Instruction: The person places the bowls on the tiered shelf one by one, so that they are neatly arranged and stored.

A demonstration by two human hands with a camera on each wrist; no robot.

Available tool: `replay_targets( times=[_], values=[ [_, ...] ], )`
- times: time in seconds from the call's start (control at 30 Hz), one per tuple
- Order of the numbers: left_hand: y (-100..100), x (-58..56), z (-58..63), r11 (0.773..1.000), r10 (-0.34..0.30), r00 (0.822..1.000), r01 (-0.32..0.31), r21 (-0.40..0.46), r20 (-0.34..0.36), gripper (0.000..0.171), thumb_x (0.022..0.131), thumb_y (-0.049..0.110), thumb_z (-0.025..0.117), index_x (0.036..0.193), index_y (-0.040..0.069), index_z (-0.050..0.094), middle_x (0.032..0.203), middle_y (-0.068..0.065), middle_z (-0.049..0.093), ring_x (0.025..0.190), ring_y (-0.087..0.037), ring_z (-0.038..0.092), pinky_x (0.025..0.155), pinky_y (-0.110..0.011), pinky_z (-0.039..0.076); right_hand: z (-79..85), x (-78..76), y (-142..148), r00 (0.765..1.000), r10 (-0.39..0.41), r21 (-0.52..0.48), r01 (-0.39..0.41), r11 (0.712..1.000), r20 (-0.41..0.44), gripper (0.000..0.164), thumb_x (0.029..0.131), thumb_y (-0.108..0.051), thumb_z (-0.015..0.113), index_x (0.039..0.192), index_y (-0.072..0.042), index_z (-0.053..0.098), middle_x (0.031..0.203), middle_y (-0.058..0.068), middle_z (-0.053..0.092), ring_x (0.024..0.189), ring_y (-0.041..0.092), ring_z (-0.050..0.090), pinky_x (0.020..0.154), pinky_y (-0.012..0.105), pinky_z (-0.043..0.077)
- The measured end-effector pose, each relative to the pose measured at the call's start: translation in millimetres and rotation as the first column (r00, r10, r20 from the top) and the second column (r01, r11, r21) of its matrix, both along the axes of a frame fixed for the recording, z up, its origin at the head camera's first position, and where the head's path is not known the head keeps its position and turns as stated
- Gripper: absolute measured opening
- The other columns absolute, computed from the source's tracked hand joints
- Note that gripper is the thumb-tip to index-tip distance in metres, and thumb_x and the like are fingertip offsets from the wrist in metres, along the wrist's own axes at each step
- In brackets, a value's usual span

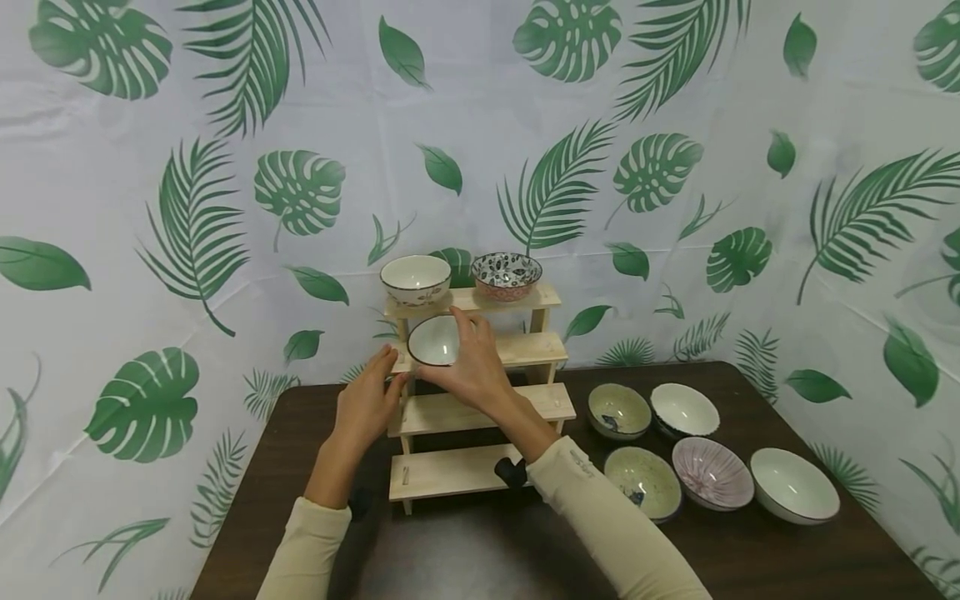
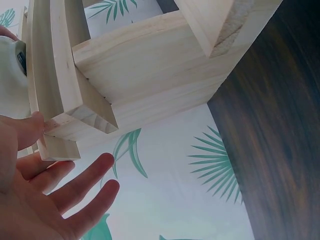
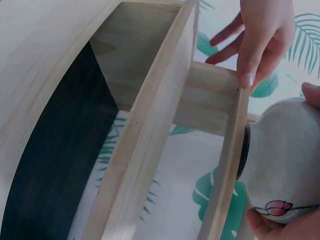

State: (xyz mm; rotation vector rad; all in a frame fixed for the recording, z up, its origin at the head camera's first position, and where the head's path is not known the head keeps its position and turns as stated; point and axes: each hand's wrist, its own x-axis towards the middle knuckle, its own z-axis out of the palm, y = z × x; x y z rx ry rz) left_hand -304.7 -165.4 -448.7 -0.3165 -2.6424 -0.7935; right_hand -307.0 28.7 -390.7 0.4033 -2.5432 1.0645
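A white bowl with a dark rim [image 1: 433, 342] is at the second step from the top of a wooden tiered stand [image 1: 442, 414]. My right hand [image 1: 476, 371] grips it, thumb and fingers on opposite sides of the rim. Its dark foot meets the board in the right wrist view, where a small pink painted motif shows on the bowl's outside [image 3: 285, 150]. At that step's left end, my left hand [image 1: 367, 400] pinches the board, thumb on its edge; the other fingers [image 2: 85, 187] spread out below.
On the top step sit a white floral bowl [image 1: 416, 282] and a patterned reddish bowl [image 1: 506, 279]. Several bowls stand right of the stand, among them a pink one [image 1: 712, 472] and a pale one [image 1: 795, 486]. A small black object [image 1: 512, 472] is at the lowest step.
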Motion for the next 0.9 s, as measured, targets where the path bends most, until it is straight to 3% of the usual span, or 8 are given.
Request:
replay_targets(
  times=[0.53, 0.9],
  values=[
    [0, 0.5, 1.2, 1.0, 0.013, 1.0, -0.013, 0.0, -0.005, 0.054, 0.107, 0.035, 0.056, 0.152, 0.006, 0.051, 0.162, -0.012, 0.045, 0.14, -0.039, 0.054, 0.101, -0.068, 0.048, -1.0, -6.7, -12, 0.999, 0.01, -0.021, -0.009, 1.0, 0.04, 0.107, 0.075, -0.05, 0.089, 0.161, -0.016, 0.033, 0.157, 0.022, 0.036, 0.139, 0.04, 0.045, 0.102, 0.06, 0.051],
    [0, 0.6, 2.1, 1.0, 0.009, 0.999, -0.009, 0.003, 0.045, 0.055, 0.108, 0.038, 0.054, 0.155, 0.01, 0.048, 0.166, -0.006, 0.041, 0.141, -0.038, 0.053, 0.1, -0.07, 0.047, -1.5, -8.6, -20, 0.998, 0.038, -0.004, -0.038, 0.999, 0.04, 0.107, 0.076, -0.048, 0.088, 0.162, -0.019, 0.031, 0.158, 0.022, 0.036, 0.14, 0.039, 0.044, 0.102, 0.059, 0.051]
  ],
)
